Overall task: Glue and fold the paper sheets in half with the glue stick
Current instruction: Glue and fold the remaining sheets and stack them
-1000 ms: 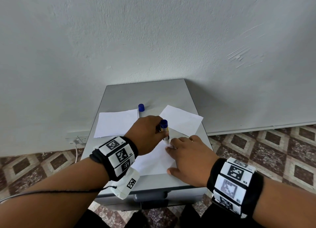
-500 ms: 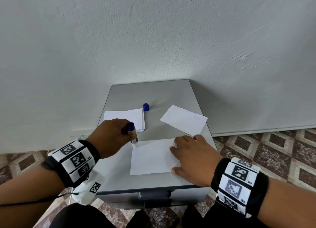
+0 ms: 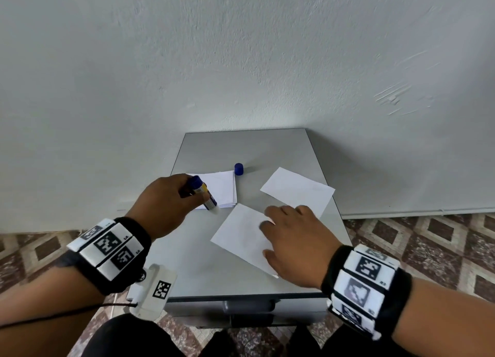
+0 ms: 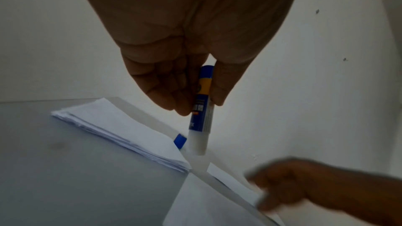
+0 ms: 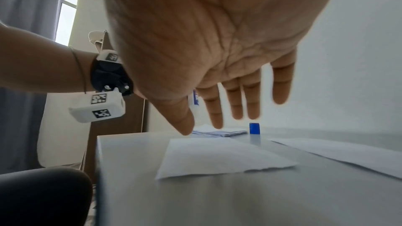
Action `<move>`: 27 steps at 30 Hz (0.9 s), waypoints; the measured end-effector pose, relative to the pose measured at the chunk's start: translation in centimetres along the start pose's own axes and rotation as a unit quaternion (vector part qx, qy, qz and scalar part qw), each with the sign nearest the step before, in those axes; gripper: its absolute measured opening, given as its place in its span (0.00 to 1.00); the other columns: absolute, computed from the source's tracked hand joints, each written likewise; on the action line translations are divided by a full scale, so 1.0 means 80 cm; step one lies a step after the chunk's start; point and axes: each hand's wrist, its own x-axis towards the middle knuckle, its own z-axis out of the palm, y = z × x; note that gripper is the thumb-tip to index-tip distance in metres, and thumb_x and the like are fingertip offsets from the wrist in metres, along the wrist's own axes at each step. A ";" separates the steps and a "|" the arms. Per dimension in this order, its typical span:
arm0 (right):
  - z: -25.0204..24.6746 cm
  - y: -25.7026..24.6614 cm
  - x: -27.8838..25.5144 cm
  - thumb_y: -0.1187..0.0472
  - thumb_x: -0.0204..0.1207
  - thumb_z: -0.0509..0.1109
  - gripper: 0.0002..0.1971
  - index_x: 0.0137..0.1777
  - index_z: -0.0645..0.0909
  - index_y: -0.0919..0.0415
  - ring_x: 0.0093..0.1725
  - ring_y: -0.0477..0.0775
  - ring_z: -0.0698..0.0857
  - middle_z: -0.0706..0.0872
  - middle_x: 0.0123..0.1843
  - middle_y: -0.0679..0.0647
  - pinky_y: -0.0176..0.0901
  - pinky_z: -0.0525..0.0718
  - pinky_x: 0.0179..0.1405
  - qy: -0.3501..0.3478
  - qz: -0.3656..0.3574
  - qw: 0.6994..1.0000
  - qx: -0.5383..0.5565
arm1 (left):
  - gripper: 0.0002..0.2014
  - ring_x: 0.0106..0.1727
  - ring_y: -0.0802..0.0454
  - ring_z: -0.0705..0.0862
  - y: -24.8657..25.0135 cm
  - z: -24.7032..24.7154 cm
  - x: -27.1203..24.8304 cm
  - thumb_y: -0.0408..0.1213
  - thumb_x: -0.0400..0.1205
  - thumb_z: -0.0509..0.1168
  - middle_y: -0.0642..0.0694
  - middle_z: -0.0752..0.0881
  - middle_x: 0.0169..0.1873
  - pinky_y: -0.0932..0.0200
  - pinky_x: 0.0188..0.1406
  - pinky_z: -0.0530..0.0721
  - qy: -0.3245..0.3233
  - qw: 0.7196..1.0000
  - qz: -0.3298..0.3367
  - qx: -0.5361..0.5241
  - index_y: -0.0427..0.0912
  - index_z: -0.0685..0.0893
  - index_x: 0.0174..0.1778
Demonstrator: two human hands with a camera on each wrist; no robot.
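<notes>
My left hand (image 3: 171,198) grips an uncapped blue and yellow glue stick (image 3: 205,196) (image 4: 201,114), its white tip pointing down just above the near edge of a stack of white sheets (image 3: 221,189) (image 4: 117,130). A single white sheet (image 3: 239,236) (image 5: 217,155) lies turned at an angle near the table's front. My right hand (image 3: 292,239) hovers over its right part with fingers (image 5: 237,102) straight and spread, palm lifted off the paper. Another white sheet (image 3: 297,190) lies at the right.
The blue cap (image 3: 238,168) (image 5: 254,128) stands upright behind the stack. The small grey table (image 3: 249,148) backs onto a white wall. Patterned floor tiles (image 3: 428,239) lie on both sides.
My left hand carried the glue stick left and back off the sheet toward the stack. The sheet has turned to an angle and my right hand has lifted off it.
</notes>
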 end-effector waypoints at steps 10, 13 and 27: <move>0.012 -0.004 0.032 0.47 0.83 0.58 0.24 0.76 0.72 0.54 0.69 0.61 0.74 0.71 0.75 0.56 0.58 0.70 0.68 -0.078 -0.045 0.996 0.018 | 0.09 0.44 0.55 0.83 0.026 0.047 0.010 0.52 0.79 0.70 0.56 0.88 0.41 0.67 0.38 0.75 -0.022 0.997 0.030 0.066 0.52 0.84 0.50; 0.013 -0.006 0.027 0.41 0.80 0.60 0.26 0.73 0.75 0.54 0.66 0.61 0.74 0.73 0.71 0.56 0.57 0.70 0.66 -0.065 -0.024 0.997 0.035 | 0.09 0.43 0.54 0.83 0.039 0.062 0.017 0.50 0.80 0.69 0.55 0.87 0.40 0.65 0.39 0.76 -0.031 0.997 0.040 0.063 0.49 0.84 0.50; 0.010 -0.001 0.030 0.36 0.79 0.59 0.30 0.75 0.72 0.53 0.71 0.61 0.73 0.73 0.74 0.56 0.60 0.66 0.71 -0.099 0.002 0.994 0.041 | 0.11 0.44 0.49 0.82 0.049 0.071 0.013 0.48 0.82 0.67 0.49 0.85 0.43 0.53 0.47 0.82 -0.076 0.980 0.102 0.153 0.42 0.83 0.47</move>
